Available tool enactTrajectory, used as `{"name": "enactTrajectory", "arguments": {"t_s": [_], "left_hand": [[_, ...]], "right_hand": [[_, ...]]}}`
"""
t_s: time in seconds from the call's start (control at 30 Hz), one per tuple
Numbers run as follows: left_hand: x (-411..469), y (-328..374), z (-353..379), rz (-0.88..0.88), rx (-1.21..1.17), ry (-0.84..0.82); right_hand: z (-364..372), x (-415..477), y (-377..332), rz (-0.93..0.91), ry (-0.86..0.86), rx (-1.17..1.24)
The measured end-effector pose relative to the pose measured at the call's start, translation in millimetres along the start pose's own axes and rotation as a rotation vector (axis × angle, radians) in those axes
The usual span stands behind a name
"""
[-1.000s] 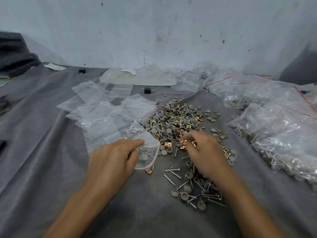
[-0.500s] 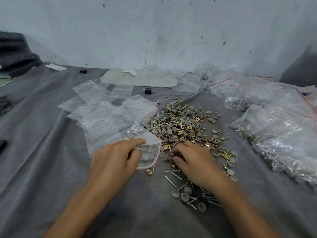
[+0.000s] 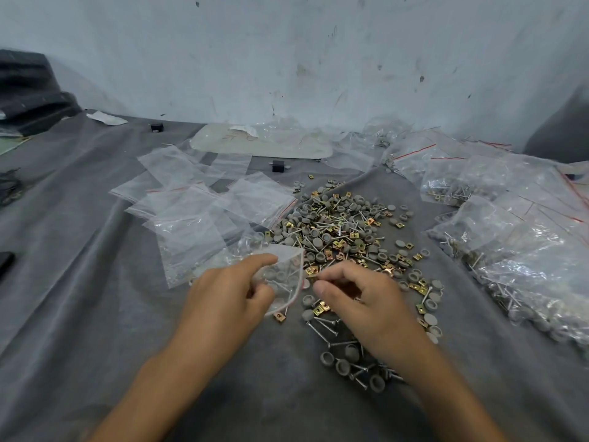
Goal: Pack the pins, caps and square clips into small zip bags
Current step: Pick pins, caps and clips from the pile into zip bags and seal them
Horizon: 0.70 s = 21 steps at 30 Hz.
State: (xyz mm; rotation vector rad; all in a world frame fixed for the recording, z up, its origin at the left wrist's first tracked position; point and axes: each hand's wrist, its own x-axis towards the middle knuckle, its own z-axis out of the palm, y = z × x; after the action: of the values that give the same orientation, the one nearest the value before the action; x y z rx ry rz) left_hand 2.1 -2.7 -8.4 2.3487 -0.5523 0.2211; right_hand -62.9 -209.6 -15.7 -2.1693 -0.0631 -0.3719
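A heap of grey caps, metal pins and gold square clips (image 3: 338, 231) lies on the grey cloth in the middle. My left hand (image 3: 226, 298) pinches the mouth of a small zip bag (image 3: 283, 275) that holds a few caps and pins. My right hand (image 3: 360, 295) is right beside the bag's mouth, fingers curled and pinched together; what they hold is hidden. More caps and pins (image 3: 347, 355) lie under my right wrist.
Several empty zip bags (image 3: 197, 212) are spread to the left of the heap. Filled bags (image 3: 522, 237) pile up at the right. A larger plastic sheet (image 3: 264, 141) lies near the wall, with small black blocks (image 3: 279, 165) in front of it.
My right hand has moved from the heap leftward and toward me, up to the mouth of the bag. My left hand has kept its hold on the bag.
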Motion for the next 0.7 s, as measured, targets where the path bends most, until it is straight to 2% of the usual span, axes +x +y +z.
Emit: {"name": "enactTrajectory", "arguments": {"t_s": [0.13,0.3,0.5,0.7], "left_hand": [[-2,0,6,0.020,-0.098,-0.118],[1,-7,5,0.063,-0.063,-0.050],[1,-6,4,0.043,0.045,-0.003],[1,-8,5,0.034,0.039,-0.010]], "right_hand": [[17,1,-6,-0.056,-0.018,-0.080],[-7,4,4,0.008,0.080,-0.058],[-9,2,18,0.070,-0.119,-0.496],[2,4,13,0.107,-0.205,-0.606]]}}
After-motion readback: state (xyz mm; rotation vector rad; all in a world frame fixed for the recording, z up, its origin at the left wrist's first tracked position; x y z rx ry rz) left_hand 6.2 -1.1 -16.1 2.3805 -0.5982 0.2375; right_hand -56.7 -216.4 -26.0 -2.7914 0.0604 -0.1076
